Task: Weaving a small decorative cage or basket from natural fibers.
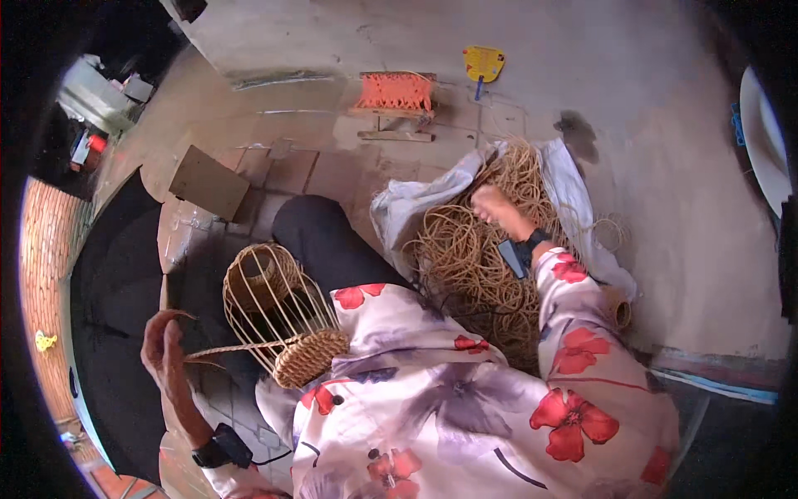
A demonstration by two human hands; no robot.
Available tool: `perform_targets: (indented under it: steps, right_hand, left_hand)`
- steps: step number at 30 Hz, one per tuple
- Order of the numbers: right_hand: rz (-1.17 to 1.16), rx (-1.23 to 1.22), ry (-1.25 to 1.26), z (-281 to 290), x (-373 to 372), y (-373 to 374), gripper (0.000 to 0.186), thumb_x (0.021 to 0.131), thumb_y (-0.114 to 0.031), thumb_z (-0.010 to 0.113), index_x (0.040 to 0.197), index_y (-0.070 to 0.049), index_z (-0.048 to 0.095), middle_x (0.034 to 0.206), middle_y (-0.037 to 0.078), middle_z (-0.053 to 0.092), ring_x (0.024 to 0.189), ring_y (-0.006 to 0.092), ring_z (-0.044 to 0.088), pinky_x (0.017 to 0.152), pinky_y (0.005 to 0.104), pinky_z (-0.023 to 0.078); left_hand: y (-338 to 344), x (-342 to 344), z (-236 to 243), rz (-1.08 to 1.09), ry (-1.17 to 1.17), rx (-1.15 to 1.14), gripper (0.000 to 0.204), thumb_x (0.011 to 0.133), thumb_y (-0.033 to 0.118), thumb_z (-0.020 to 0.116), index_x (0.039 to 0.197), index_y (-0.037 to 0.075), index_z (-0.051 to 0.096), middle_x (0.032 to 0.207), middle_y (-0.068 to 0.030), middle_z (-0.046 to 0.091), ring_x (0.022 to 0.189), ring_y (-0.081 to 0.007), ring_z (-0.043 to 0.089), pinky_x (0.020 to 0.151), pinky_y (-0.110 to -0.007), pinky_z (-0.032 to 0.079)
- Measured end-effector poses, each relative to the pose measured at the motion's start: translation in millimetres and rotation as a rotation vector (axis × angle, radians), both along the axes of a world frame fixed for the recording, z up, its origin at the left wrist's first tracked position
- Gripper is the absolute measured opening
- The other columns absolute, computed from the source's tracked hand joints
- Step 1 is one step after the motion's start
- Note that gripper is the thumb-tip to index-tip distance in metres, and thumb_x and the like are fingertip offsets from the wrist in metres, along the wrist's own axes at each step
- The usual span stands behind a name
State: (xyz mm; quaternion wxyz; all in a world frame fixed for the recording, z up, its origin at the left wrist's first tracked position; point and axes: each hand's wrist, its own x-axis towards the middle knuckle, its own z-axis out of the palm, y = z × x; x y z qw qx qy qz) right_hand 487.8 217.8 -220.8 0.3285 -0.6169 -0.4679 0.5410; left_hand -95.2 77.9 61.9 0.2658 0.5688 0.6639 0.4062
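Observation:
A half-woven basket (270,291) rests on its side on my lap, with thin upright ribs and a thick braided base (312,358). From the base a strand of tan cord (237,349) runs left to my left hand (166,353). Those fingers are closed on the strand, and a thin end sticks out above them. Over to the right, my right hand (497,209) is above a big tangled heap of tan cord (478,241). Its fingers are curled together and slightly blurred; whether any cord is in them does not show. The heap lies on an opened white sack (411,204).
A low wooden stool (397,96) with an orange woven seat stands ahead, near a yellow hand fan (484,65). At left are a flat brown board (208,183) and a large black umbrella-like sheet (116,333). A white round object (765,137) is at the far right.

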Motion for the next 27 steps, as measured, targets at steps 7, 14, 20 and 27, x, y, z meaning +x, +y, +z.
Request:
perform_targets:
  steps: [7, 14, 20, 27]
  right_hand:
    - [-0.050, -0.268, 0.500, -109, -7, -70, 0.041, 0.068, -0.007, 0.074, 0.105, -0.003, 0.055, 0.113, 0.012, 0.052, 0.095, 0.0272, 0.057, 0.073, 0.0361, 0.052]
    - [0.238, 0.792, -0.183, -201, 7, -72, 0.046, 0.084, -0.014, 0.062, 0.127, -0.010, 0.047, 0.136, 0.003, 0.034, 0.109, 0.0259, 0.055, 0.077, 0.0395, 0.052]
    - [-0.402, 0.131, 0.643, -103, -40, -48, 0.019, 0.088, -0.012, 0.048, 0.107, -0.008, 0.049, 0.081, 0.008, 0.056, 0.060, 0.0180, 0.057, 0.057, 0.0303, 0.050]
    - [0.137, 0.302, 0.383, 156, -100, -19, 0.013, 0.086, -0.013, 0.052, 0.099, -0.010, 0.053, 0.072, -0.005, 0.048, 0.060, 0.0010, 0.042, 0.047, 0.0147, 0.029]
  left_hand:
    - [11, 41, 2, 0.054, 0.094, 0.174, 0.019, 0.088, 0.021, 0.061, 0.098, 0.005, 0.065, 0.075, 0.0053, 0.049, 0.067, -0.0030, 0.042, 0.058, -0.019, 0.031]
    - [19, 38, -32, 0.036, 0.021, -0.053, 0.020, 0.089, 0.024, 0.061, 0.098, 0.006, 0.064, 0.070, 0.0060, 0.046, 0.060, -0.0027, 0.038, 0.051, -0.020, 0.027]
    - [4, 51, -4, -0.024, 0.263, -0.226, 0.026, 0.091, 0.019, 0.056, 0.115, 0.009, 0.056, 0.087, -0.0070, 0.061, 0.081, -0.0142, 0.059, 0.065, -0.026, 0.046]
    - [-2, 85, 25, -0.018, 0.184, -0.062, 0.027, 0.083, 0.008, 0.061, 0.109, 0.000, 0.060, 0.113, -0.0112, 0.057, 0.091, -0.0165, 0.060, 0.080, -0.029, 0.047]
